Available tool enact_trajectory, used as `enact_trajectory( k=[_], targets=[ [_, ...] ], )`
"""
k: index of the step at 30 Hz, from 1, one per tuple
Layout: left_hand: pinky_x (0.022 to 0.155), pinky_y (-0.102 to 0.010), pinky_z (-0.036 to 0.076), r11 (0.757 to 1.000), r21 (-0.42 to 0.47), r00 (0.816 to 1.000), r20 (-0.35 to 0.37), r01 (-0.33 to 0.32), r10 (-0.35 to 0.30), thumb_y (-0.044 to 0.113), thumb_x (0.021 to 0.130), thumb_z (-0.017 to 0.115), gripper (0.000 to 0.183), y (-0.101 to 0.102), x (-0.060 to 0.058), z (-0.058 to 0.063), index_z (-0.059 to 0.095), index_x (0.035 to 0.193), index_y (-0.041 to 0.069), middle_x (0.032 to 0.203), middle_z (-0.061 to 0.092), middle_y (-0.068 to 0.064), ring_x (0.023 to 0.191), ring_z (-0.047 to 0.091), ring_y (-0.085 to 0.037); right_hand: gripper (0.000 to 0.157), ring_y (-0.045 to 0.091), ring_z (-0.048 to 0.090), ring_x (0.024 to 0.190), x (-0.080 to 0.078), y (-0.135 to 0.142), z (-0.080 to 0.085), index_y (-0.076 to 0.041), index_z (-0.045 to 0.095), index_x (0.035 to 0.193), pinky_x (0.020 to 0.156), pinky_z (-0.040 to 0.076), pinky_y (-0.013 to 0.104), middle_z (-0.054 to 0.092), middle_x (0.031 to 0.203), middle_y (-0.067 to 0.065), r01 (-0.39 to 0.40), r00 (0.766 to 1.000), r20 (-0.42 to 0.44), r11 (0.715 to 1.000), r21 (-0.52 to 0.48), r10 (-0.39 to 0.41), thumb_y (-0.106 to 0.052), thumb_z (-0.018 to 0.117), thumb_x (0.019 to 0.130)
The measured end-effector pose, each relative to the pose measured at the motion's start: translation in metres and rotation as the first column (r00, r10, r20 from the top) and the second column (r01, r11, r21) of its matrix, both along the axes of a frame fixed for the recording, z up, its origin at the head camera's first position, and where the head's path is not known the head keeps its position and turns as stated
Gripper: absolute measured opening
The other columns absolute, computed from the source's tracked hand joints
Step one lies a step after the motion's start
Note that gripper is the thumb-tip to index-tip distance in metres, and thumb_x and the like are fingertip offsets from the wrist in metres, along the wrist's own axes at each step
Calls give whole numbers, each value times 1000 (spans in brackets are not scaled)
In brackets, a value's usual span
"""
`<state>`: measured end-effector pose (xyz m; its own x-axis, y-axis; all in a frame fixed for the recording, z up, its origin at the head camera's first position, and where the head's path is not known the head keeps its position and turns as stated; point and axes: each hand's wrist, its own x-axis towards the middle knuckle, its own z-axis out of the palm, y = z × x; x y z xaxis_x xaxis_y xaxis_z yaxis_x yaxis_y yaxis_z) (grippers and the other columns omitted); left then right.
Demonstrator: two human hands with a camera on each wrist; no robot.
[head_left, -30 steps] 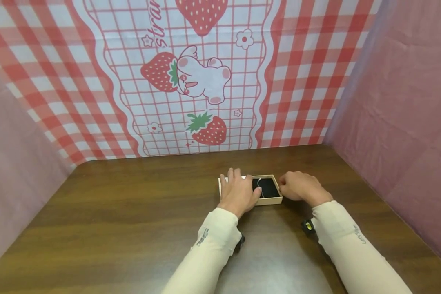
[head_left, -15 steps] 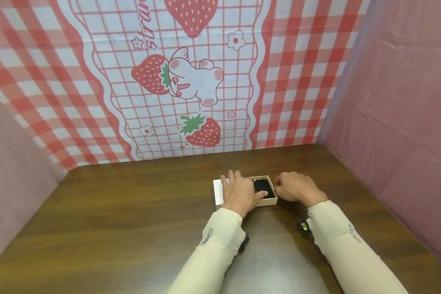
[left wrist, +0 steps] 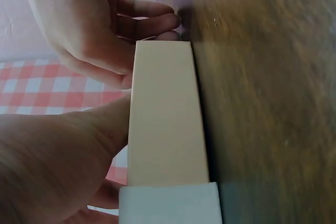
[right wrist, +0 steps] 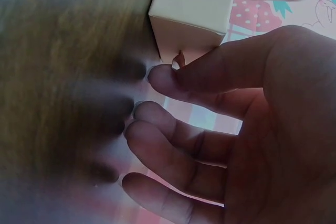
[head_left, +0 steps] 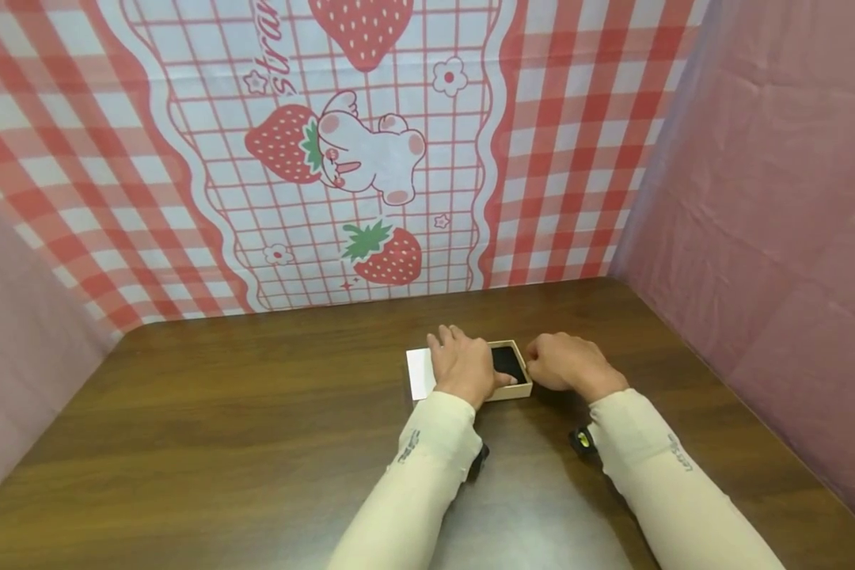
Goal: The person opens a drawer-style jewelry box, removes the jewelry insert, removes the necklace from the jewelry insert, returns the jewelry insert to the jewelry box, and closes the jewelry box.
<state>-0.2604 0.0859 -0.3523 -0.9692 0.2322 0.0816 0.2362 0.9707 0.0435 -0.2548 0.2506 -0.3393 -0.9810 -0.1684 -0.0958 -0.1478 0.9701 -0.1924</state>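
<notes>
A slide-out jewelry box lies on the table, its cream tray (left wrist: pixel 167 114) drawn partway from a white sleeve (head_left: pixel 419 374). Black padding (head_left: pixel 507 361) lines the tray. My left hand (head_left: pixel 465 366) lies across the sleeve and tray, fingers reaching to the far side and thumb extended over the padding. A thin chain bracelet seen there earlier is hidden now, where the left hand lies. At the tray's right end, my right hand (head_left: pixel 564 362) pinches a small ribbon pull tab (right wrist: pixel 178 60) between thumb and index finger; its other fingers hang loosely curled near the tabletop.
The box stands on a brown wooden table (head_left: pixel 256 427). Behind it hangs a red-and-white checked cloth (head_left: pixel 570 158) with strawberry prints. Pink cloth (head_left: pixel 769 206) borders the right side, and more pink cloth (head_left: pixel 28 364) the left.
My left hand has slid rightward over the box, covering the bracelet and baring more of the white sleeve. The right hand stays at the tray's end. The head view has shifted slightly.
</notes>
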Motion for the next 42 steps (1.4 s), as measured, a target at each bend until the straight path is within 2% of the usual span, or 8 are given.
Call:
enact_trajectory(
  k=[7,13,17,25,32,34,37,42],
  targets=[
    [116,-53,24,998,60,999,33,-24,22,72,75,73,80,0,0,-3,72,125,9,150,46,-19,142,35,-37,16,22,53,71,0,-1,-2,-21,66,73,63,43,45,61,78,1,-1,1000,-13,1000,-4,1,-17,55,84],
    [115,-53,25,992,124,1000,0,-13,13,66,75,77,70,2,1,-7,76,115,8,135,56,-15,133,44,-34,18,22,51,68,2,1,-1,-20,63,70,62,41,43,58,74,1,7,1000,-23,1000,-3,-7,-16,54,84],
    [113,-52,27,990,140,999,-40,8,-2,65,75,78,65,0,2,-9,77,109,9,127,60,-13,127,48,-31,18,22,51,68,3,1,-1,-20,62,69,61,41,43,58,74,1,5,999,-33,1000,-7,-5,-16,54,84],
    [113,-53,27,985,165,992,-123,58,-38,62,77,78,55,-3,4,-14,80,101,12,126,63,-8,126,51,-28,16,23,57,75,0,0,-3,-22,67,74,65,46,49,64,84,2,11,999,-40,1000,1,-11,-18,55,83],
    [112,-52,31,968,225,964,-262,107,-46,56,79,79,52,-6,1,-20,78,105,11,119,68,-5,121,56,-26,15,24,59,79,-1,0,-3,-21,68,77,67,47,53,67,89,4,6,999,-36,1000,7,-6,-18,55,84],
    [111,-51,32,963,246,959,-282,113,-41,54,79,80,52,-6,0,-20,77,107,10,117,68,-5,117,58,-26,14,25,59,79,-1,0,-2,-20,68,78,67,47,53,67,90,4,7,999,-35,1000,6,-7,-19,56,84],
    [106,-47,37,958,263,956,-291,116,-36,54,79,81,50,-6,1,-20,77,106,11,108,66,-5,108,57,-25,14,25,59,79,-2,1,-3,-19,70,81,66,47,52,67,91,5,6,1000,-31,1000,1,-6,-19,56,84],
    [88,-41,41,958,264,951,-307,110,-25,54,79,81,45,-6,1,-20,76,101,15,97,62,-2,97,54,-23,15,25,58,78,-3,2,-4,-18,72,85,67,47,52,67,92,6,2,1000,-24,1000,-9,-2,-20,56,85]
  ],
)
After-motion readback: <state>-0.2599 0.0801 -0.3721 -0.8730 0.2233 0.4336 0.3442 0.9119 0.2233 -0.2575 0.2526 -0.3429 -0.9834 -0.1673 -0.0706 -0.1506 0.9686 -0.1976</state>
